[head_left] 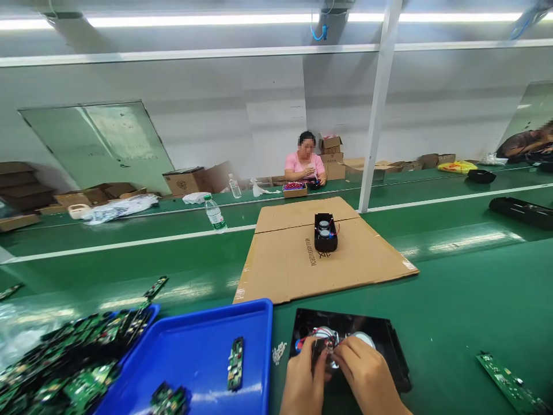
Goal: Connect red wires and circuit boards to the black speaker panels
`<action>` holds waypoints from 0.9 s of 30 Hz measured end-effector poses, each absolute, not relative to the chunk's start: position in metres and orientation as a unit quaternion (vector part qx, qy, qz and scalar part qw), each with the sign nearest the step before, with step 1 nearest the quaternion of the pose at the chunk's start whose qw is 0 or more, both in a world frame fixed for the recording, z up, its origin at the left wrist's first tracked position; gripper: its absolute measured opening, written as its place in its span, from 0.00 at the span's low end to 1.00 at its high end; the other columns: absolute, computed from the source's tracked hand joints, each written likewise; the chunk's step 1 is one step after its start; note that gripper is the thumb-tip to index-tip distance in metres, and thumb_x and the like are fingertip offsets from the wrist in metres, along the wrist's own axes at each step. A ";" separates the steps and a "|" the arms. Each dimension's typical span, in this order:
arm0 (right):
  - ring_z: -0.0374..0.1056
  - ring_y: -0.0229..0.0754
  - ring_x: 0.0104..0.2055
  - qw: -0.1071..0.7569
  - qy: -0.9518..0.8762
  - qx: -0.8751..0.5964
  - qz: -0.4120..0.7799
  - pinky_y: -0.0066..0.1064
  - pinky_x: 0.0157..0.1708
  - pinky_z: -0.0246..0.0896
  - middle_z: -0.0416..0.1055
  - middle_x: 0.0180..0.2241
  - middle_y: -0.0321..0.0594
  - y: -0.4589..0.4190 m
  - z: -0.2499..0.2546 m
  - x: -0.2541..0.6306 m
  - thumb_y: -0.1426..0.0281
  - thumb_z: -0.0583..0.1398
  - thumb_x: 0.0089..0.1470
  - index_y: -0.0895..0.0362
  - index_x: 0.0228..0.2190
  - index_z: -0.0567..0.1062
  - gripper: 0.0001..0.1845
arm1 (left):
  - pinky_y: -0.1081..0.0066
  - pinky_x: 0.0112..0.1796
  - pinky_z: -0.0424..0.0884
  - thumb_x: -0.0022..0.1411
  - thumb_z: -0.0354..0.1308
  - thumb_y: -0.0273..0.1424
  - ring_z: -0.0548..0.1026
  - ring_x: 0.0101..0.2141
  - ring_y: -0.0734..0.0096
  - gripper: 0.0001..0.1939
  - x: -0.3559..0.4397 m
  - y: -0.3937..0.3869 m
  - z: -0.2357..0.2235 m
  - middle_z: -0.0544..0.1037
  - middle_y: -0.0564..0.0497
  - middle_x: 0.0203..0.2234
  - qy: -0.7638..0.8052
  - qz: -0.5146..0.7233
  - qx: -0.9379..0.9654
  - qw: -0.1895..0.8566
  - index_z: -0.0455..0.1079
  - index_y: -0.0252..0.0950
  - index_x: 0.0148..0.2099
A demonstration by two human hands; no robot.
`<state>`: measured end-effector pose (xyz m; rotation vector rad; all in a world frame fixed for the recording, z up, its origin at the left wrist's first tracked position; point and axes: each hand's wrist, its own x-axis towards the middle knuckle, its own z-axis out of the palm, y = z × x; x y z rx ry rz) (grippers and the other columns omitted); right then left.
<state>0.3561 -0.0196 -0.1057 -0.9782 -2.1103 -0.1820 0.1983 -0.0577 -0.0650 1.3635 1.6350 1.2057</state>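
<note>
A black speaker housing (384, 337) lies open on the green belt at the bottom centre, with round speaker parts and red wires (322, 336) inside. My left hand (305, 383) and my right hand (367, 374) are both pressed into it, fingertips pinching a small dark part with the wires at its middle. What exactly each finger grips is hidden. Small white screws (279, 351) lie just left of the housing.
A blue tray (194, 351) with a few green circuit boards (235, 363) sits left; a heap of boards (64, 363) lies beyond it. A cardboard sheet (302, 259) carries another black housing (325, 231). A loose board (510, 383) lies right. A seated person (305, 161) works across the belt.
</note>
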 end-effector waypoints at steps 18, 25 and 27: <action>0.79 0.49 0.46 0.338 -0.868 -0.361 0.036 0.41 0.47 0.80 0.84 0.45 0.42 -0.011 -0.089 0.370 0.76 0.65 0.63 0.51 0.52 0.81 0.17 | 0.72 0.20 0.77 0.65 0.59 0.45 0.77 0.21 0.66 0.17 0.192 -0.051 -0.069 0.81 0.51 0.25 0.593 0.479 0.507 0.403 0.84 0.41 0.43; 0.66 0.86 0.69 0.183 -0.868 -0.460 0.033 0.88 0.63 0.58 0.68 0.70 0.65 0.008 -0.111 0.400 0.70 0.86 0.13 0.48 0.71 0.72 0.79 | 0.72 0.21 0.77 0.64 0.61 0.44 0.80 0.24 0.64 0.16 0.177 -0.042 -0.065 0.82 0.50 0.26 0.630 0.452 0.490 0.398 0.82 0.38 0.42; 0.69 0.81 0.67 0.193 -0.868 -0.458 0.021 0.86 0.64 0.59 0.72 0.68 0.60 0.008 -0.117 0.401 0.74 0.84 0.20 0.45 0.69 0.73 0.71 | 0.71 0.21 0.77 0.65 0.60 0.43 0.79 0.23 0.65 0.15 0.177 -0.041 -0.063 0.82 0.51 0.25 0.633 0.460 0.482 0.395 0.81 0.38 0.42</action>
